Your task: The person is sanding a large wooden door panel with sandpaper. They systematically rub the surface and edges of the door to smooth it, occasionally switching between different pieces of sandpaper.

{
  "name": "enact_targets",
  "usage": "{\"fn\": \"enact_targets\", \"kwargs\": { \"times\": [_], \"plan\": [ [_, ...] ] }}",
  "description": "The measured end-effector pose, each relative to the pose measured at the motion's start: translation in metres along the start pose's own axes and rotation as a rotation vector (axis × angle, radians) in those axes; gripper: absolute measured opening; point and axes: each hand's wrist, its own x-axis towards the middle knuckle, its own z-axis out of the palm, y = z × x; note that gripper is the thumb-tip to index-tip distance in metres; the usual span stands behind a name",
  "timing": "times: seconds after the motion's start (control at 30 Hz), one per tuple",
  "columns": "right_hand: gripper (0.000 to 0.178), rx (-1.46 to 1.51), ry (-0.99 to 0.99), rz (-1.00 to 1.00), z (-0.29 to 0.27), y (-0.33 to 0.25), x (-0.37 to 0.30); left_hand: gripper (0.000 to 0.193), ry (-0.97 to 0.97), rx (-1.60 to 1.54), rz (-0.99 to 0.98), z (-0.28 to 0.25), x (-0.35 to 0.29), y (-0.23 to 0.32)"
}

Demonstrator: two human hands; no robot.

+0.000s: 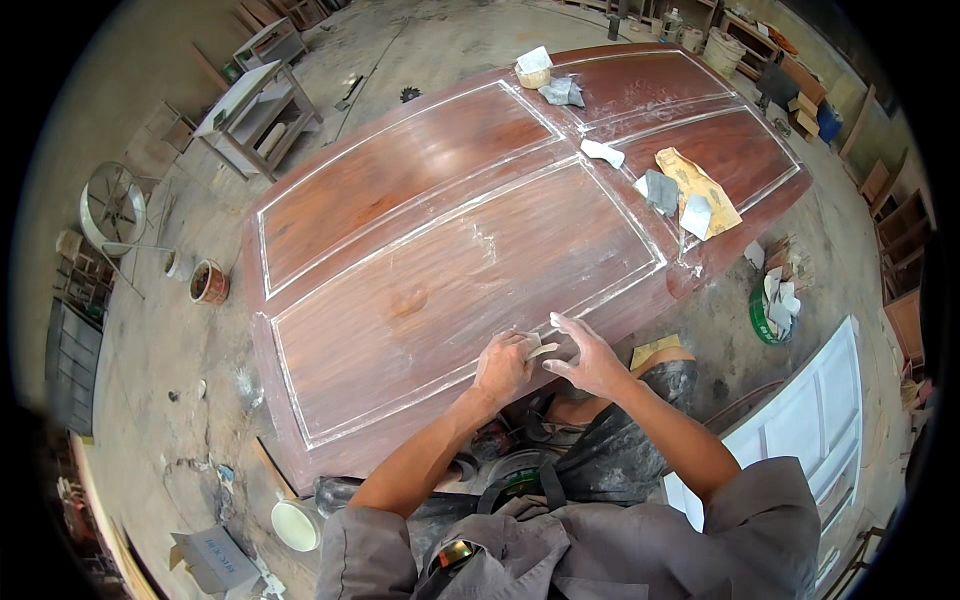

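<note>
A large reddish-brown wooden panel door (440, 270) lies flat before me, with white dust along its moulding lines. At its near edge my left hand (505, 366) is closed on a small folded piece of sandpaper (541, 347), pale in colour. Just right of it, my right hand (594, 362) has its thumb and fingers apart, with nothing in it. Its fingertips are close to the sandpaper; whether they touch it I cannot tell. Both hands are whitened by dust.
On the door's far right lie a tan sheet (705, 185), grey abrasive pieces (658, 192) and a small tub (533, 72). A white panelled door (805, 420) leans at right, near a green bucket (770, 312). A white bucket (296, 525) stands at lower left, a workbench (250, 100) at far left.
</note>
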Motion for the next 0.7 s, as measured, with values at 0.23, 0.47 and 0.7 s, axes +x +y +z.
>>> {"fn": "enact_targets", "kwargs": {
  "times": [0.23,0.47,0.7],
  "plan": [
    [0.020,0.735,-0.199,0.510,0.031,-0.033,-0.019,0.018,-0.097,-0.748,-0.704,-0.044,-0.090,0.015],
    [0.050,1.346,-0.709,0.753,0.054,-0.037,-0.027,0.021,0.032,-0.870,-0.786,-0.074,-0.148,0.029],
    [0.054,1.611,-0.746,0.853,0.093,-0.073,-0.024,0.024,0.055,-0.657,-0.812,-0.099,-0.177,0.024]
  ]
}}
